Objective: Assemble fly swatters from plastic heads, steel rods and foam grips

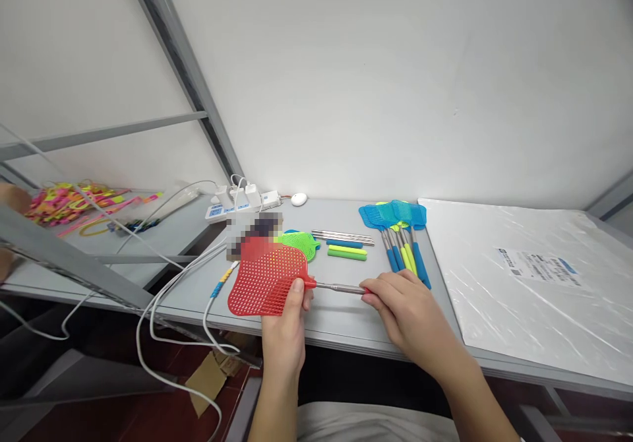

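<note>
A red fly swatter [270, 282] with a perforated head and a thin metal rod is held level above the front of the table. My left hand [291, 326] is closed around its neck, thumb on top where head meets rod. At the rod's other end, my right hand [408, 313] grips a red end piece, mostly hidden by the fingers. Behind lie a green swatter head [302, 244], several metal rods [342, 237], and blue, yellow and green handle grips [347, 250]. Several blue and green swatters [400, 237] with handles lie to the right.
A plastic-wrapped white board [534, 290] covers the table's right side. White cables [163, 297] run from a power strip [230, 210] over the left edge. Beyond a metal frame [198, 109] are colourful strips [79, 203] and part of another person's hand [12, 199].
</note>
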{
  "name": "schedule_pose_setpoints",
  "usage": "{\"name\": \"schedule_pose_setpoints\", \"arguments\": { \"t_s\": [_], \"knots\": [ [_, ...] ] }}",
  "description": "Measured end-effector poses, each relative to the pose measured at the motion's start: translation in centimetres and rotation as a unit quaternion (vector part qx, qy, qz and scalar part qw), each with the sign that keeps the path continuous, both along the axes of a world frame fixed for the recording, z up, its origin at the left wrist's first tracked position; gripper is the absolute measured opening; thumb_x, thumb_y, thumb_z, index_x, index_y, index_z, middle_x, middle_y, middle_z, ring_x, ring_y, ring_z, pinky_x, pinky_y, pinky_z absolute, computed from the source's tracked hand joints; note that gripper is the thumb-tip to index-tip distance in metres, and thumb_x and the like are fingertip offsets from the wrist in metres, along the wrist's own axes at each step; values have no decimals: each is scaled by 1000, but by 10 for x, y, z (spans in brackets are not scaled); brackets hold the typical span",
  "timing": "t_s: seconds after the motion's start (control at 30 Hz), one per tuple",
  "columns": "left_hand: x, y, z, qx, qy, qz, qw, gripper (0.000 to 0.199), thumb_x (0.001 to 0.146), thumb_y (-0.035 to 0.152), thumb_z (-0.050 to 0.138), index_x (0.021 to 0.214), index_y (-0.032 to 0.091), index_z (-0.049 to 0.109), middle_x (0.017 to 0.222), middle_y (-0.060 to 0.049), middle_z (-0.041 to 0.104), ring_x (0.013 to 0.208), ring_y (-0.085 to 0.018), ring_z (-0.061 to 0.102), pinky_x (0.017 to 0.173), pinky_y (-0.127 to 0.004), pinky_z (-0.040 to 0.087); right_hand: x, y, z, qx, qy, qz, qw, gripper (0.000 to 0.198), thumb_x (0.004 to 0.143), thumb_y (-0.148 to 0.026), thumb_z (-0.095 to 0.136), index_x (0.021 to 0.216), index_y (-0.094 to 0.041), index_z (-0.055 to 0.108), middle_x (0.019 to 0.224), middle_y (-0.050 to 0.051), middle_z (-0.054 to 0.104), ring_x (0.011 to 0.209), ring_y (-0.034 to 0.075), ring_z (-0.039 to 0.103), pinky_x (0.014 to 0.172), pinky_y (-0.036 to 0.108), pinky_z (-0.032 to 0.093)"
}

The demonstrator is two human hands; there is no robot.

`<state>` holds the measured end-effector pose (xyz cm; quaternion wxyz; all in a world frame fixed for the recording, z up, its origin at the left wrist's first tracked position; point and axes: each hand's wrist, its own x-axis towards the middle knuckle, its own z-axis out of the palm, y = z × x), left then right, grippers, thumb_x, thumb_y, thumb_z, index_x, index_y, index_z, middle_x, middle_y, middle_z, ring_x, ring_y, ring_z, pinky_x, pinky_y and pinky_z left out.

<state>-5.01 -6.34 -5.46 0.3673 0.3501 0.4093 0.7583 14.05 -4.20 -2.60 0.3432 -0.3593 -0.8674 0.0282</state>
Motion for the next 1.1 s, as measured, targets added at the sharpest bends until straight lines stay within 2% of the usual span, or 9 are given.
{"name": "schedule_pose_setpoints", "arguments": {
  "t_s": [0.07,0.17,0.3,0.4,0.6,0.77,0.83,0.97,1.1],
  "knots": [
    [-4,-1,-2,-14,30,0,999,17,87,35,65,86,18,67,72,1,55,63,-11,46,68,-26,43,3,0,2,-8,-2,2,1000,15,100,-22,45,100,-20,61,79,2,65,70,14,55,70,32,36],
    [-6,-3,-4,-21,50,11,998,18,87,36,65,86,18,69,72,0,56,66,-12,49,71,-27,44,4,-1,5,15,15,-3,1000,11,98,-21,50,101,-19,60,84,4,66,76,16,57,69,31,38],
    [-2,-5,-3,-3,15,18,1000,19,86,36,67,87,18,71,72,1,56,64,-11,48,71,-27,46,-1,-5,10,60,48,-20,997,13,95,-14,52,86,-18,59,80,5,64,75,17,56,66,31,39],
    [1,-5,-3,6,-8,20,1000,20,84,37,68,89,18,71,68,2,52,60,-9,45,68,-26,46,-4,-6,13,75,52,-15,996,14,94,-12,52,84,-18,59,78,5,63,73,16,56,65,31,40],
    [7,-4,-3,3,-21,-38,999,24,88,40,64,88,16,68,52,7,38,53,-8,39,68,-27,45,1,-6,13,112,12,-12,994,15,95,-11,49,86,-19,59,80,6,64,75,17,57,63,31,40],
    [14,-4,0,4,-92,-69,993,24,90,38,62,90,16,69,44,9,30,47,-8,32,65,-27,44,-3,-8,7,188,-43,-40,980,11,92,-11,53,88,-20,58,74,3,63,68,16,51,60,32,34],
    [16,-5,2,2,-132,-72,989,26,91,38,58,84,16,68,43,9,28,46,-8,30,65,-27,44,-6,-8,4,201,-55,-43,977,10,92,-12,54,87,-20,58,73,2,62,68,16,49,61,33,32],
    [18,-8,7,0,-142,-56,988,36,92,37,56,62,17,58,44,7,30,48,-10,35,66,-28,44,-6,0,3,182,-48,-32,982,12,94,-14,51,89,-21,59,74,2,61,70,16,50,64,33,33],
    [16,-9,11,-22,-110,-56,992,25,89,39,61,81,16,66,51,5,42,53,-11,42,66,-28,43,-1,3,3,164,-51,-33,985,14,94,-11,50,97,-19,60,78,4,61,72,17,49,65,32,33]
  ]
}}
